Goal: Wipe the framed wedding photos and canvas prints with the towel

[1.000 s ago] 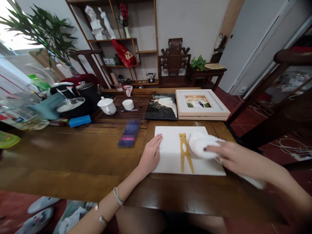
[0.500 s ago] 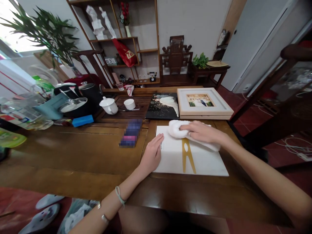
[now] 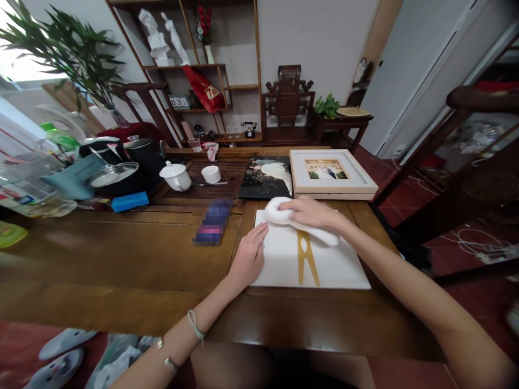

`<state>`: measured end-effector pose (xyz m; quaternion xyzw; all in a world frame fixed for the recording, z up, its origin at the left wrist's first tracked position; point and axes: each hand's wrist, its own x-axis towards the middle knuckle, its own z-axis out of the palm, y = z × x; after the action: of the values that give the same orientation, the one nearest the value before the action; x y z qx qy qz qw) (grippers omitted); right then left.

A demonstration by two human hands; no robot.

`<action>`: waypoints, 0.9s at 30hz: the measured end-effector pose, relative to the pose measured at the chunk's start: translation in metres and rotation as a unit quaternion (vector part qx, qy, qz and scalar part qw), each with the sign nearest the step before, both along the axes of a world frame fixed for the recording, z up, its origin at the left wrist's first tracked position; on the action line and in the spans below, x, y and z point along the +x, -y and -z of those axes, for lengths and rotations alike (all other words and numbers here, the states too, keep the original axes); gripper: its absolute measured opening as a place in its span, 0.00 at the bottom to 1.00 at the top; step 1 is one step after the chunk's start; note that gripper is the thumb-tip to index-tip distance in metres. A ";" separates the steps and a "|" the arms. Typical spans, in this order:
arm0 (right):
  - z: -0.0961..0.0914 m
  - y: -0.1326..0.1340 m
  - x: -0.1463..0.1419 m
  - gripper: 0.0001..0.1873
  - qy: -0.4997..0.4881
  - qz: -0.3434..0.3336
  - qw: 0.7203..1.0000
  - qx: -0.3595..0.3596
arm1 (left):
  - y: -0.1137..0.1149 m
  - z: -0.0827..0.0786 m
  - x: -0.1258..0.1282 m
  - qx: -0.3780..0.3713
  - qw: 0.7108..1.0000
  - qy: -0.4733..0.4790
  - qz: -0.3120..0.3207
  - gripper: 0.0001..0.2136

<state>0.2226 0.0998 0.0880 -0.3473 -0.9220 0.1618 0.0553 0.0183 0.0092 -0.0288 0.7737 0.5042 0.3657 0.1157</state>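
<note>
A white board (image 3: 279, 265) with a gold, A-like shape (image 3: 306, 259) on it lies flat at the table's near edge. My left hand (image 3: 249, 256) rests flat on the board's left edge, fingers stretched out and together, holding nothing. Bunched under my right hand (image 3: 310, 212) is a white cloth (image 3: 278, 212), pressed against the board's far part. My fingers grip the cloth, and its loose end trails to the right, covering the top of the gold shape. Part of the board's far edge is hidden by cloth and hand.
Behind the board lie a dark photo panel (image 3: 265, 178) and a light wooden picture frame (image 3: 334, 189). A blurred-out dark blue item (image 3: 214, 221) lies to the left. Farther left are a lidded white cup (image 3: 175, 177), a small white bowl (image 3: 211, 174) and a blue block (image 3: 130, 202).
My right hand has slid the cloth left along the board's far part, closer to my left hand. The left hand stays on the board's edge. The whole view has shifted slightly.
</note>
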 end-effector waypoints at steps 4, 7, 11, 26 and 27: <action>0.003 0.004 -0.046 0.25 -0.013 -0.031 0.999 0.008 | -0.001 -0.001 0.000 0.008 1.000 -0.002 -0.004 0.20; 0.004 0.006 -0.051 0.23 -0.011 -0.039 0.999 0.016 | -0.001 -0.002 0.000 0.005 1.000 0.002 0.000 0.20; 0.006 0.008 -0.011 0.24 -0.002 -0.017 1.000 0.027 | -0.001 -0.001 0.000 0.002 1.000 0.009 0.007 0.20; 0.031 0.045 0.034 0.30 0.088 0.076 0.983 0.141 | 0.000 0.001 0.001 -0.006 1.000 0.009 -0.001 0.21; 0.033 0.054 0.025 0.29 0.096 0.050 0.982 0.156 | 0.000 0.000 0.000 -0.008 1.000 0.009 -0.001 0.21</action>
<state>0.2477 0.0457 0.0545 -0.3939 -0.9185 -0.0214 0.0278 0.0187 0.0089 -0.0290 0.7691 0.5064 0.3690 0.1259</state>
